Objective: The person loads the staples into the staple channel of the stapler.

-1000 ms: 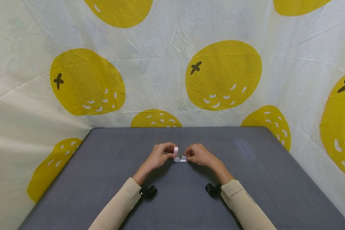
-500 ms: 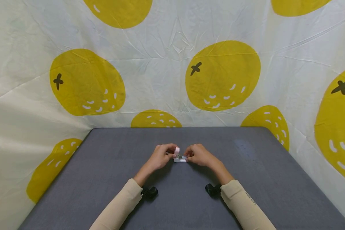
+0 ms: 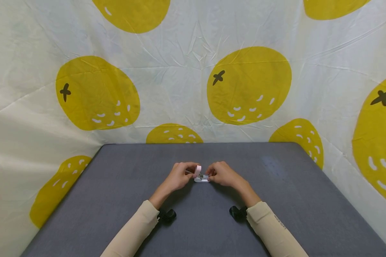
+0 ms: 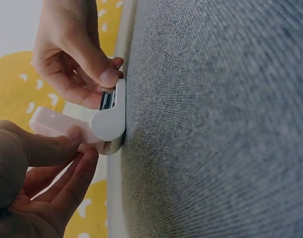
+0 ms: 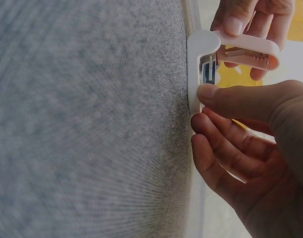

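A small stapler with a white base (image 3: pixel 201 180) stands on the grey table, its pink top cover (image 4: pixel 55 120) swung up from the hinge. Inside the cover a spring and ribs show in the right wrist view. My left hand (image 3: pixel 179 175) pinches that cover near the hinge between thumb and fingers. Along the base lies the metal staple magazine (image 5: pixel 208 69). At the base's front end, my right hand (image 3: pixel 223 174) grips it, thumb (image 5: pixel 215 94) on top at the magazine and fingers by the end.
The grey cloth-covered table (image 3: pixel 193 228) stretches out on all sides of the stapler. Behind it and at both sides hangs a white curtain (image 3: pixel 173 89) printed with yellow fruit. Each wrist wears a black camera (image 3: pixel 168 216).
The pink cover leans a little more to the right, toward the base, and my left hand has moved slightly with it. My right hand keeps its hold on the base.
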Tool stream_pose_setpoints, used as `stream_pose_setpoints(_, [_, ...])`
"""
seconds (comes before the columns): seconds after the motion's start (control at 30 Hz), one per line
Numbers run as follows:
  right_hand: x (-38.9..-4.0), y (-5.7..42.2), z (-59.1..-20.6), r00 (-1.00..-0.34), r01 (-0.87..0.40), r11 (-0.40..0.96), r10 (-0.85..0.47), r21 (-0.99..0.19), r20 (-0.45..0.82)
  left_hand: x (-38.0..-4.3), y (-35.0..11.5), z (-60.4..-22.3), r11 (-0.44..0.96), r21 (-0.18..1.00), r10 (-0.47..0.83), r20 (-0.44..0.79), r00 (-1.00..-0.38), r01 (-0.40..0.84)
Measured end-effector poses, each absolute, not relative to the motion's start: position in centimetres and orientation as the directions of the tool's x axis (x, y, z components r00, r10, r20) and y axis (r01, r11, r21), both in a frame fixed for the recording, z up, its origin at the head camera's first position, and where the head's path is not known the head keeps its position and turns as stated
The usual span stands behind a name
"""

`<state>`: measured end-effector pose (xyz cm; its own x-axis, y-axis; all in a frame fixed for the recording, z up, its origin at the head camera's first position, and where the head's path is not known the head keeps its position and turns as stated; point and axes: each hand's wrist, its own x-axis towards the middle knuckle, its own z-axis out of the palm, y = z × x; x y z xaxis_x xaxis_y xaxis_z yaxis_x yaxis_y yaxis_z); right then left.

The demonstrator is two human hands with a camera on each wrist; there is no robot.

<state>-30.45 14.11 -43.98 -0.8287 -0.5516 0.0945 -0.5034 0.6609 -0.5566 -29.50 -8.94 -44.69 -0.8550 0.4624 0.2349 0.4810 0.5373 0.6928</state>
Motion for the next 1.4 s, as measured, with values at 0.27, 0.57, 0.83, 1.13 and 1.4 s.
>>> stream_pose_setpoints(0.27, [-30.38,14.11,-43.81,-0.827,-0.511,0.667,-0.554,-0.543,0.099,-29.59,-8.87,-44.91,0.541,0.678,0.481,0.234,-0.845,0.497])
stream_pose_setpoints(0.57, [-30.27,14.11,-43.75,-0.82,-0.525,0.659,-0.56,-0.538,0.115,-29.42,-8.79,-44.89,0.57,0.642,0.482,0.243,-0.842,0.513])
stream_pose_setpoints(0.83, [-30.19,14.11,-43.72,-0.819,-0.53,0.663,-0.561,-0.529,0.118,-29.2,-8.53,-44.46,0.61,0.563,0.501,0.27,-0.822,0.557])
stream_pose_setpoints(1.13, [-30.44,14.2,-43.86,-0.814,-0.543,0.655,-0.565,-0.525,0.137,-29.08,-8.29,-44.27,0.636,0.527,0.496,0.28,-0.822,0.563])
stream_pose_setpoints(1.4, [-30.41,14.22,-43.82,-0.811,-0.542,0.652,-0.57,-0.53,0.128,-29.11,-8.5,-44.34,0.617,0.541,0.503,0.288,-0.815,0.572])
